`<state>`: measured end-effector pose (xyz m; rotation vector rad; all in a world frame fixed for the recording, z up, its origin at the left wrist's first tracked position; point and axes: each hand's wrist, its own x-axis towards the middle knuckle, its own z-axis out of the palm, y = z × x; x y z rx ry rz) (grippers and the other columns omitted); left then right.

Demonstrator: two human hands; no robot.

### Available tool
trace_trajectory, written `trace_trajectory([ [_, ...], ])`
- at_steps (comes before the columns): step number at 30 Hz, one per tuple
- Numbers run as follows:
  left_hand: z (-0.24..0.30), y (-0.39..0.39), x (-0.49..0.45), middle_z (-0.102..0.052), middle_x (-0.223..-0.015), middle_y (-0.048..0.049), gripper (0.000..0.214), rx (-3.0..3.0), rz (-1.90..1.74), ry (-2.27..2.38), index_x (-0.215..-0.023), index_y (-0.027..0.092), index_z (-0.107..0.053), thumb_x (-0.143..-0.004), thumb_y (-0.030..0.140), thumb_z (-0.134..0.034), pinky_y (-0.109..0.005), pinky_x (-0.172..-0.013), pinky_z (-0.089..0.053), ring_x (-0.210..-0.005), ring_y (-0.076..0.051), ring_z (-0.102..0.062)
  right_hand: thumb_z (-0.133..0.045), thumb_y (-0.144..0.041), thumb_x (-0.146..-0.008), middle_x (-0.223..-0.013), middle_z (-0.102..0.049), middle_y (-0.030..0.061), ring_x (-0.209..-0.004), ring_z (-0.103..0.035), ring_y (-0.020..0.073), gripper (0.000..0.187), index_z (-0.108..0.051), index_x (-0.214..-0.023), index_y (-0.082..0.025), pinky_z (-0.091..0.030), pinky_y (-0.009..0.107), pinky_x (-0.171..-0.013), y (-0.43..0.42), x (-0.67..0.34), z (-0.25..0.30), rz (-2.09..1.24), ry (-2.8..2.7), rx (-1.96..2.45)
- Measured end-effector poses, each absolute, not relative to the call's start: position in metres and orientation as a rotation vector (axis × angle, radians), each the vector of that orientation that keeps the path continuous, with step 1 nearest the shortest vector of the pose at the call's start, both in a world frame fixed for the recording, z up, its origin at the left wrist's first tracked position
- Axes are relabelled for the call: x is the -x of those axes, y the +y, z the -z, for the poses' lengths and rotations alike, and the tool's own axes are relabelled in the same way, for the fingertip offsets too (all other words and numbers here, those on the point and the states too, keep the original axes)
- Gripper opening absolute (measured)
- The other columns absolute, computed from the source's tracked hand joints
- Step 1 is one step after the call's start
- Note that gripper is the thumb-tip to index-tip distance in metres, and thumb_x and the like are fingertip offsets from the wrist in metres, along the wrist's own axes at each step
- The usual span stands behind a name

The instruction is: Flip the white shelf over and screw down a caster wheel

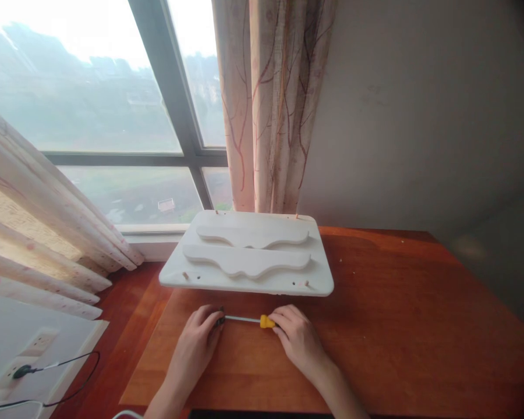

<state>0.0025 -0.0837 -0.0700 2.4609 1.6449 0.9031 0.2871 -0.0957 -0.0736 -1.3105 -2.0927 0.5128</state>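
Observation:
A screwdriver lies level above the table, and my right hand [297,336] is closed around its yellow handle [267,321]. Its thin metal shaft [242,318] points left, toward my left hand [201,333]. There the fingers are pinched on a small dark piece [220,317] at the shaft's tip; what it is cannot be made out. Just beyond both hands rests a white board [253,284] with rounded corners, short wooden pegs and small holes near its corners. Two white wavy-edged panels [247,260] lie across it.
The reddish-brown wooden table [397,326] extends to the right, with a few tiny crumbs on it. Behind stand a window [113,160] and a patterned curtain [271,105]. At lower left, a black plug [22,371] with its cable sits in a wall socket.

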Motion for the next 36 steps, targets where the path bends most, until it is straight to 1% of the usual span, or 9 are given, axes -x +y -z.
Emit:
trace_trajectory([
  [7,0.068,-0.113,-0.039,-0.07,-0.103,-0.0083,0.017,-2.461,-0.909,1.46,-0.1,0.024,-0.069,-0.096,0.019,-0.054,-0.029,-0.078,-0.062,-0.092,-0.021,-0.071,-0.056,-0.002,-0.088,-0.106,-0.071,0.0053,-0.096,-0.067,0.0217,0.035,-0.071,-0.11,-0.025,-0.059,0.035,-0.087,-0.131,-0.335,0.075,-0.571,-2.103,1.329],
  [14,0.071,-0.129,-0.062,-0.07,-0.102,-0.0099,0.018,-2.407,-0.863,1.403,-0.1,0.024,-0.069,-0.096,0.017,-0.053,-0.031,-0.077,-0.063,-0.091,-0.023,-0.071,-0.055,-0.004,-0.089,-0.105,-0.072,0.0055,-0.096,-0.068,0.0217,0.036,-0.072,-0.11,-0.027,-0.06,0.034,-0.086,-0.152,-0.362,0.073,-0.594,-2.075,1.359],
  [19,0.069,-0.133,-0.065,-0.07,-0.102,-0.0093,0.018,-2.421,-0.827,1.38,-0.1,0.025,-0.068,-0.096,0.015,-0.053,-0.031,-0.075,-0.063,-0.089,-0.023,-0.071,-0.055,-0.006,-0.09,-0.106,-0.072,0.0056,-0.097,-0.068,0.0218,0.034,-0.071,-0.111,-0.028,-0.06,0.035,-0.087,-0.16,-0.368,0.076,-0.635,-2.086,1.375],
  [24,0.065,-0.135,-0.068,-0.07,-0.102,-0.0094,0.017,-2.42,-0.816,1.357,-0.099,0.025,-0.068,-0.096,0.017,-0.053,-0.031,-0.075,-0.063,-0.089,-0.023,-0.071,-0.058,-0.009,-0.09,-0.106,-0.073,0.0043,-0.096,-0.07,0.0213,0.032,-0.072,-0.111,-0.029,-0.06,0.033,-0.087,-0.159,-0.367,0.07,-0.605,-2.088,1.376],
  [27,0.059,-0.13,-0.062,-0.07,-0.105,-0.0101,0.017,-2.42,-0.814,1.36,-0.106,0.026,-0.069,-0.096,0.021,-0.057,-0.03,-0.078,-0.062,-0.093,-0.023,-0.071,-0.06,-0.014,-0.092,-0.108,-0.074,0.0051,-0.098,-0.071,0.0218,0.03,-0.071,-0.115,-0.029,-0.06,0.034,-0.088,-0.149,-0.368,0.063,-0.493,-2.055,1.372],
  [31,0.045,-0.104,-0.032,-0.07,-0.107,-0.0081,0.022,-2.412,-0.962,1.538,-0.113,0.026,-0.069,-0.098,0.028,-0.054,-0.029,-0.083,-0.059,-0.094,-0.022,-0.071,-0.053,-0.023,-0.1,-0.103,-0.074,0.0076,-0.095,-0.07,0.0225,0.022,-0.071,-0.114,-0.024,-0.059,0.037,-0.088,-0.118,-0.373,0.048,-0.226,-1.961,1.428],
  [33,0.035,-0.083,-0.01,-0.07,-0.102,-0.0068,0.025,-2.329,-1.074,1.735,-0.116,0.024,-0.068,-0.099,0.033,-0.052,-0.028,-0.079,-0.057,-0.085,-0.02,-0.071,-0.051,-0.027,-0.102,-0.096,-0.073,0.0076,-0.087,-0.07,0.0214,0.023,-0.07,-0.112,-0.022,-0.058,0.034,-0.082,-0.097,-0.374,0.04,-0.126,-1.935,1.483],
  [36,0.022,-0.051,0.02,-0.069,-0.09,-0.0055,0.036,-2.173,-1.193,2.074,-0.121,0.018,-0.065,-0.098,0.042,-0.051,-0.029,-0.073,-0.054,-0.073,-0.019,-0.066,-0.051,-0.032,-0.103,-0.088,-0.071,0.0068,-0.079,-0.068,0.0206,0.025,-0.07,-0.114,-0.02,-0.055,0.032,-0.075,-0.069,-0.37,0.033,-0.072,-1.929,1.518],
])
